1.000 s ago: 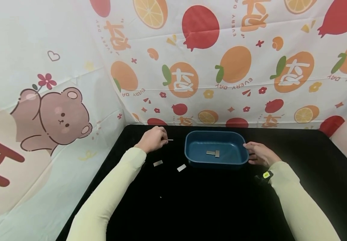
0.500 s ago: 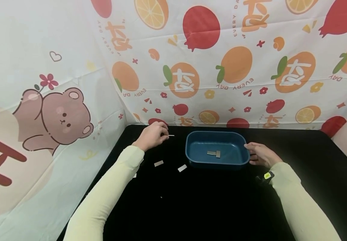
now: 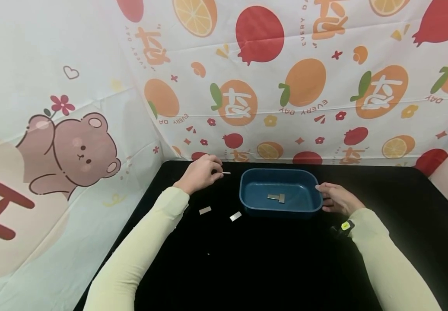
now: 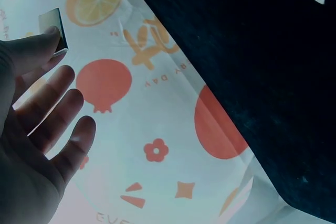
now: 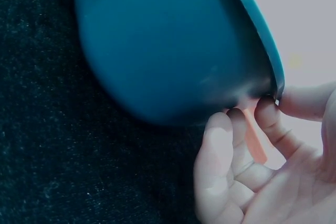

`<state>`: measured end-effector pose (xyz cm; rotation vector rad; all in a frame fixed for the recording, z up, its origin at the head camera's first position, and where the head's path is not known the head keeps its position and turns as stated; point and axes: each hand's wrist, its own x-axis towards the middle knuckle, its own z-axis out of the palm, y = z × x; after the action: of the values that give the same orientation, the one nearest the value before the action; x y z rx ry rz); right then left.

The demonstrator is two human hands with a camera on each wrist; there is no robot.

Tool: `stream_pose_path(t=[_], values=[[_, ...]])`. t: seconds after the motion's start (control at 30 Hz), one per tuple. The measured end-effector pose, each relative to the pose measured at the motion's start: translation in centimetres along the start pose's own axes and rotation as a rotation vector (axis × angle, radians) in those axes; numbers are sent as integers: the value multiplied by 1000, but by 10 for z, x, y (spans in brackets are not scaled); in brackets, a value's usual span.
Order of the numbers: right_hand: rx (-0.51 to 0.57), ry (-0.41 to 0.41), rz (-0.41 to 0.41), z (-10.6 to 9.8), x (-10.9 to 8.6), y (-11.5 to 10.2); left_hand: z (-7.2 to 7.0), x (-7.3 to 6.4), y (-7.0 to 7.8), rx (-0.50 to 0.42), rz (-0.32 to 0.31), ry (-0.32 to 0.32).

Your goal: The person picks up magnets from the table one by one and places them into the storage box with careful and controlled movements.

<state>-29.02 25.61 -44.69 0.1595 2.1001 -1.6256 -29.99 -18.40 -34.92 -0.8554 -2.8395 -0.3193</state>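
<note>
My left hand (image 3: pixel 201 173) pinches a small flat rectangular metal piece (image 4: pixel 50 22) between thumb and forefinger, above the table's back left. Its other fingers hang loosely spread in the left wrist view. From the head, only the thin edge of that piece shows, left of a blue plastic tub (image 3: pixel 280 211). My right hand (image 3: pixel 339 199) grips the tub's right end, thumb over the rim and fingers against the outer wall (image 5: pixel 157 51). Inside the tub lie two similar metal pieces, one lengthwise (image 3: pixel 272 197) and one crosswise (image 3: pixel 281 198), close together.
Two more flat metal pieces lie on the black table (image 3: pixel 255 268), one further left (image 3: pixel 205 210) and one just off the tub's front left corner (image 3: pixel 235 216). A fruit-print cloth (image 3: pixel 270 95) hangs behind the table, and a bear-print cloth (image 3: pixel 84 147) on the left.
My left hand has risen slightly and moved right toward the tub, carrying the metal piece. My right hand and the tub have stayed in place.
</note>
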Motion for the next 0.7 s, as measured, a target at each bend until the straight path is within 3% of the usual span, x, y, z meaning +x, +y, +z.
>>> stream_pose_path(t=[0.7], values=[[1, 3, -2, 1, -2, -1, 3, 21, 25, 1, 55, -35]])
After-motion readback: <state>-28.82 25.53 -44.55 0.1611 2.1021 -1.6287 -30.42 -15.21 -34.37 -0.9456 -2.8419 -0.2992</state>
